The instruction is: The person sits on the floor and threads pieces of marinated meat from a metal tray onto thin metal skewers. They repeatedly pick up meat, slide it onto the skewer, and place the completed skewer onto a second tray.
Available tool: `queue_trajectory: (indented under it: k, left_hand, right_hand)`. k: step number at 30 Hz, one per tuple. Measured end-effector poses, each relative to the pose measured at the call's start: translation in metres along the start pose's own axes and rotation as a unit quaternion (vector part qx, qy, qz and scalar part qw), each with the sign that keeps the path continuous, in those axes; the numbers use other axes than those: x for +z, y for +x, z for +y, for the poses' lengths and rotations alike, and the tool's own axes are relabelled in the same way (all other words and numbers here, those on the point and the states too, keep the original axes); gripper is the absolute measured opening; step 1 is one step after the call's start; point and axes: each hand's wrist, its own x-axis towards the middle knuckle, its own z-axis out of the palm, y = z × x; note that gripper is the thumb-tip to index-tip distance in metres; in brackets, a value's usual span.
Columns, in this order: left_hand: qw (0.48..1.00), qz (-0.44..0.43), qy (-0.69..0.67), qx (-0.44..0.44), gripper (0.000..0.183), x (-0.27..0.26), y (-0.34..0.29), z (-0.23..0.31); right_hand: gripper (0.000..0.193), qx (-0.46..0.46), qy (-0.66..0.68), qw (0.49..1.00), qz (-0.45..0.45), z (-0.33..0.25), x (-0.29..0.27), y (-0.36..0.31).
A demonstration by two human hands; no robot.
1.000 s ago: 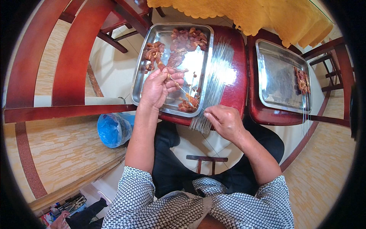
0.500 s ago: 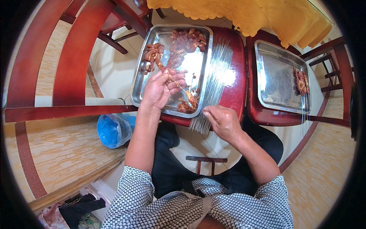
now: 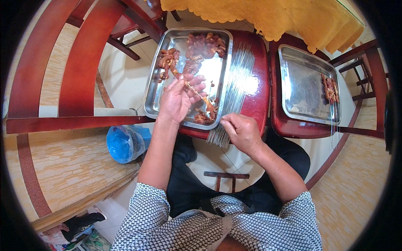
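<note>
Over the near part of a metal tray of raw meat chunks, both of my hands work on one thin metal skewer. My right hand grips its lower end in a closed fist, thumb against the index finger. My left hand pinches a strip of meat at the upper end between thumb and index finger, its other fingers loosely curled. More meat sits lower along the skewer. Small piles lie in the tray below. A bundle of bare skewers rests along the tray's right edge.
A second metal tray on the right chair holds a few loaded skewers, their bare ends over its edge. A blue bag-lined bin stands at left. Red wooden chairs and a yellow tablecloth surround the trays.
My right hand has shifted slightly left and up along with the skewer's lower end. The left hand has moved a little right, still pinching the meat.
</note>
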Motion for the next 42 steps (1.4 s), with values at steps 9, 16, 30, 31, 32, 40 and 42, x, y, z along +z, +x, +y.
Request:
queue_trajectory:
  k: [9, 16, 30, 31, 32, 40, 42]
  left_hand:
    - [0.996, 0.031, -0.045, 0.065, 0.023, -0.009, 0.006, 0.002]
    - [0.997, 0.045, 0.005, 0.064, 0.020, -0.003, 0.005, -0.001]
    - [0.994, 0.061, 0.022, 0.083, 0.019, 0.002, 0.006, -0.009]
    - [0.995, 0.058, 0.023, 0.082, 0.019, 0.002, 0.006, -0.009]
    - [0.995, 0.056, 0.023, 0.081, 0.019, 0.003, 0.006, -0.008]
    - [0.994, 0.059, 0.049, 0.081, 0.019, 0.005, 0.006, -0.008]
    - [0.992, 0.065, 0.062, 0.084, 0.019, 0.005, 0.006, -0.009]
  right_hand:
    - [0.012, 0.024, 0.017, 1.000, -0.010, -0.004, -0.002, -0.002]
    - [0.012, 0.008, -0.025, 1.000, -0.009, -0.002, 0.000, -0.005]
    - [0.014, 0.061, -0.008, 0.998, -0.021, -0.005, -0.001, -0.005]
    - [0.014, 0.066, -0.002, 0.997, -0.026, -0.006, -0.001, -0.005]
    - [0.015, 0.071, 0.004, 0.997, -0.031, -0.006, -0.001, -0.005]
    - [0.013, 0.068, 0.022, 0.997, -0.031, -0.002, 0.004, -0.005]
    - [0.013, 0.048, 0.006, 0.998, -0.031, -0.002, 0.005, -0.005]
